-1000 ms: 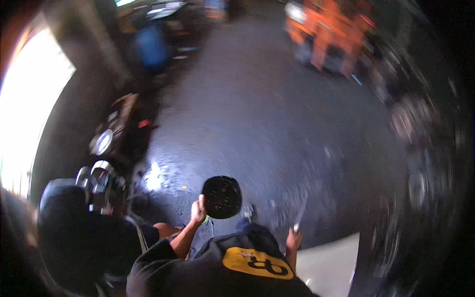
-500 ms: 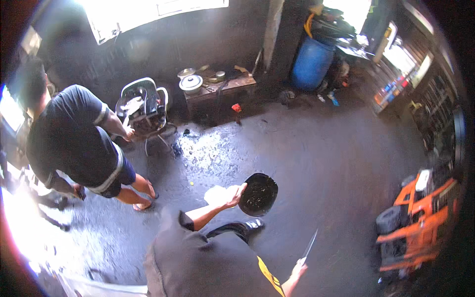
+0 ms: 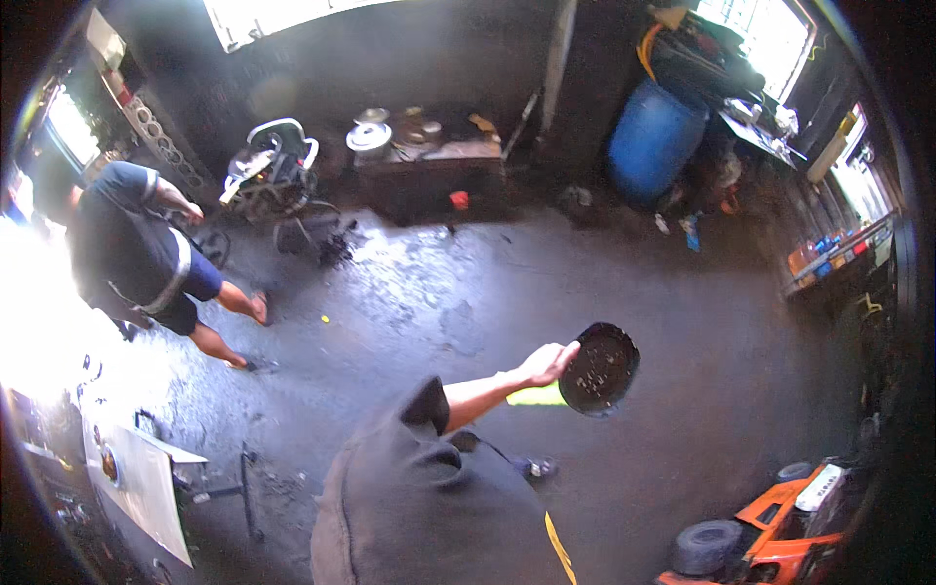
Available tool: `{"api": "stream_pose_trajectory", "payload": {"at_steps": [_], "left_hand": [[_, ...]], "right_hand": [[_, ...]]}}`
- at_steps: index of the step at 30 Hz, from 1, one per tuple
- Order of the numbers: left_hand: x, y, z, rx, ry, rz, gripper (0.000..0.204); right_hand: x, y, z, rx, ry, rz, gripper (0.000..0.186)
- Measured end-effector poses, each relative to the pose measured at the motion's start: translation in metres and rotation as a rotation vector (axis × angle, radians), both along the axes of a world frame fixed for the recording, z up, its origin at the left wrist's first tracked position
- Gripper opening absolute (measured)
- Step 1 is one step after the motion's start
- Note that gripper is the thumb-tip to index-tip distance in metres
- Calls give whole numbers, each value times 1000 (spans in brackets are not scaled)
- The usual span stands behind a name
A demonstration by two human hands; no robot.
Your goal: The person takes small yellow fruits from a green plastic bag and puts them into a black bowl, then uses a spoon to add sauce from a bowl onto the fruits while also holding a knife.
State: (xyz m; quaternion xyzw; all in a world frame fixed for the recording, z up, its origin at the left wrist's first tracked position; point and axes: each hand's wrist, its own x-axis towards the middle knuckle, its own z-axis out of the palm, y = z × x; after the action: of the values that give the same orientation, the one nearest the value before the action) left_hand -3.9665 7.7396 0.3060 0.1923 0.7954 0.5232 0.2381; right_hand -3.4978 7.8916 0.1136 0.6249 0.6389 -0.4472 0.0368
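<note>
My left hand (image 3: 548, 365) is closed on the rim of a dark, shallow, rounded tray (image 3: 602, 370), held out in front of me over the floor. The tray is tilted, and small pale bits lie scattered on its inside. Just below my left wrist shows a bright yellow-green flat thing (image 3: 536, 395); its kind is hard to make out, and I cannot tell whether the hand holds it too. My right hand is out of view.
A person (image 3: 132, 239) in dark clothes walks at the left. A white-topped table (image 3: 146, 492) stands lower left. Along the far wall are a chair (image 3: 273, 166), a low bench with pots (image 3: 439, 153) and a blue barrel (image 3: 658, 141). An orange wheeled frame (image 3: 770, 517) sits lower right.
My left hand and the tray have moved right in view. My right hand, which held a knife, has left the view. The person has stepped left, away from the chair.
</note>
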Motion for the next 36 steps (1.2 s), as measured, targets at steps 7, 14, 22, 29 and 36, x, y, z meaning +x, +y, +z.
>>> {"api": "stream_pose_trajectory", "payload": {"at_steps": [7, 14, 22, 29, 36], "left_hand": [[-14, 257, -4, -430, 101, -68, 58], [-52, 517, -112, -363, 163, 10, 59], [-112, 912, -113, -92, 4, -158, 73], [-182, 1268, -84, 9, 93, -205, 67], [-223, 1611, -118, -262, 164, -248, 54]], "right_hand": [[-34, 394, 66, 331, 42, 112, 34], [-107, 759, 151, 606, 161, -5, 35], [29, 791, -55, 26, -604, -74, 45], [-60, 925, -61, -523, -259, -627, 45], [-82, 1400, -48, -60, -285, -469, 50]]}}
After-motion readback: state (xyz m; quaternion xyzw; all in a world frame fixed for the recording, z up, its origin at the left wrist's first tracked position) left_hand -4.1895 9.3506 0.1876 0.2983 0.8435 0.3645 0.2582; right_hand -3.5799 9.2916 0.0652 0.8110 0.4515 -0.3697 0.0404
